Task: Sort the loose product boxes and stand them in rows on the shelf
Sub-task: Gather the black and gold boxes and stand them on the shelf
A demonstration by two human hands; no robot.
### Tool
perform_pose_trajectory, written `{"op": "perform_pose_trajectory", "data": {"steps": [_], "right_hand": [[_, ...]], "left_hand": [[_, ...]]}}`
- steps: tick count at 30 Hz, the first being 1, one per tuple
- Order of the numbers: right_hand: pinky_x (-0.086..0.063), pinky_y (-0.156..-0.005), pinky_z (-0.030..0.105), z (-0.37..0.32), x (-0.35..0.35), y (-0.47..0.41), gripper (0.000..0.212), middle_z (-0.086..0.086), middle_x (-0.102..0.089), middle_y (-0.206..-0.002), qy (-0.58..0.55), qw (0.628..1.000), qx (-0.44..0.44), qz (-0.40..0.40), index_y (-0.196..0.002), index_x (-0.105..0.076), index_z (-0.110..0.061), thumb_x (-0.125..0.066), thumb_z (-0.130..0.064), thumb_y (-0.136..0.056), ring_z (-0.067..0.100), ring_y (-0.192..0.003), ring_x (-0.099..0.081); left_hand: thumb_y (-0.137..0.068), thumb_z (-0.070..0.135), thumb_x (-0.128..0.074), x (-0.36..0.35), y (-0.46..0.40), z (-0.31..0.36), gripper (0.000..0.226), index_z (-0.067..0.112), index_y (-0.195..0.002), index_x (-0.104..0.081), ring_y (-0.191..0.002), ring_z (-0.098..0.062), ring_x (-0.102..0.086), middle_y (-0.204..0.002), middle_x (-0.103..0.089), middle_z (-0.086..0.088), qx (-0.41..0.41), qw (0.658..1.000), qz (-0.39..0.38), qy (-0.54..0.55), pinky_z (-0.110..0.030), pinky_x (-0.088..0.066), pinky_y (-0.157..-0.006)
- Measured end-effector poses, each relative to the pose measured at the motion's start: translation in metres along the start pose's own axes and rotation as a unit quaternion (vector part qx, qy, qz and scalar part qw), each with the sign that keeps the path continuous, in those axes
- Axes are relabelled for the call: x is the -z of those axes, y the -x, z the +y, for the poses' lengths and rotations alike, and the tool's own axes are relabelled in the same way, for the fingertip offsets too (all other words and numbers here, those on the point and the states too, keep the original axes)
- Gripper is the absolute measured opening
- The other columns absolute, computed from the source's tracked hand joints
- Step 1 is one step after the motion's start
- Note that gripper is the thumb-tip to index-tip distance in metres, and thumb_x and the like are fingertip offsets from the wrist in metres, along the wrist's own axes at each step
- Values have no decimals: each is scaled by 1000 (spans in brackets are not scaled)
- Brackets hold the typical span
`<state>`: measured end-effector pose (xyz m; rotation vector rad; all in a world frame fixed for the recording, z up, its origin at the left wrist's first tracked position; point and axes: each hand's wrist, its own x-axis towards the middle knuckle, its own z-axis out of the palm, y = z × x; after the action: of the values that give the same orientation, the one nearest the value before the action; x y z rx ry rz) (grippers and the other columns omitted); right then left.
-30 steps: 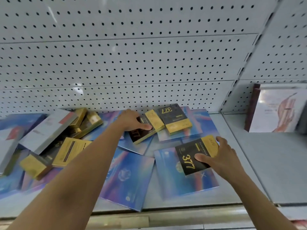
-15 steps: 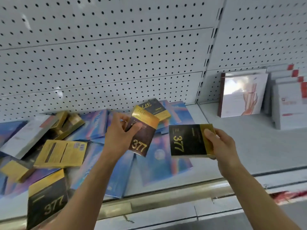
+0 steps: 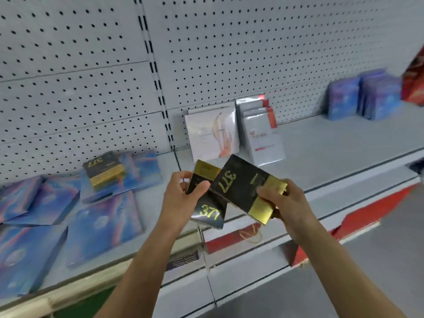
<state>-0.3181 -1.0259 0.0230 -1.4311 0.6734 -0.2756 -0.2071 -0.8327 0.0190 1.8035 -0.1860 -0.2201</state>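
While the left hand (image 3: 183, 193) pinches one black-and-gold 377 box (image 3: 206, 203) mid-frame, the right hand (image 3: 281, 203) grips another 377 box (image 3: 243, 184), their edges overlapping above the shelf (image 3: 332, 143) lip. A third 377 box (image 3: 104, 169) lies on blue boxes (image 3: 103, 216) at left.

Both forearms were bare to the frame edge, with no sleeve, glove, watch or ring; left hand (image 3: 183, 193) and right hand (image 3: 281, 203) were likewise uncovered

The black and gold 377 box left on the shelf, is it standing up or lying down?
Lying down. The 377 box rests flat, face up, on a blue box, not upright.
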Motion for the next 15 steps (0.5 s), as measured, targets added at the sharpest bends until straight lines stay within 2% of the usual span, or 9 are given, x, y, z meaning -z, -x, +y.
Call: {"op": "perform_pose_trajectory", "data": {"steps": [2,4,7,9,12,15], "right_hand": [[-45,-48,29,-3,45,1,34,4,-63,-71,32,999,19,-3,-98,-57,-7,-78,-20,-75,16,-57,-57],[-40,-45,28,-3,89,1,27,4,-61,-64,41,999,26,-8,-89,-60,-7,-78,-19,-75,17,-53,-52],[-47,-49,27,-6,141,1,16,4,-64,-68,41,999,27,-4,-89,-65,-9,-72,-21,-81,18,-60,-58],[-47,-52,29,-5,169,-3,13,5,-65,-70,22,999,23,1,-89,-67,-10,-70,-22,-84,20,-61,-57],[-51,-60,31,-3,199,-14,19,18,-66,-94,11,1000,7,1,-102,-64,-8,-67,-18,-86,25,-65,-57],[-54,-78,48,-7,218,-32,16,27,-65,-100,-24,999,21,18,-100,-66,-3,-65,-4,-84,39,-75,-59]], "left_hand": [[-82,32,-75,-44,7,10,37,26,-111,-52,-81,-18,-69,-96,-68,-4,-3,1000,-16,1,-32,-54,-70],[-84,31,-74,-84,15,19,36,27,-112,-51,-81,-17,-69,-95,-67,-1,-2,1000,-25,2,-33,-55,-71],[-86,30,-72,-136,25,28,36,28,-113,-49,-83,-14,-66,-93,-63,6,5,999,-35,13,-36,-56,-77],[-87,33,-70,-163,28,34,37,29,-115,-46,-84,-11,-64,-92,-59,12,7,999,-46,9,-32,-54,-76],[-87,37,-68,-193,24,44,39,32,-117,-43,-85,-9,-63,-93,-56,14,14,998,-55,-1,-23,-49,-68],[-88,33,-69,-214,12,51,37,31,-116,-45,-82,-9,-64,-95,-60,10,14,999,-50,4,-20,-47,-61]]}}
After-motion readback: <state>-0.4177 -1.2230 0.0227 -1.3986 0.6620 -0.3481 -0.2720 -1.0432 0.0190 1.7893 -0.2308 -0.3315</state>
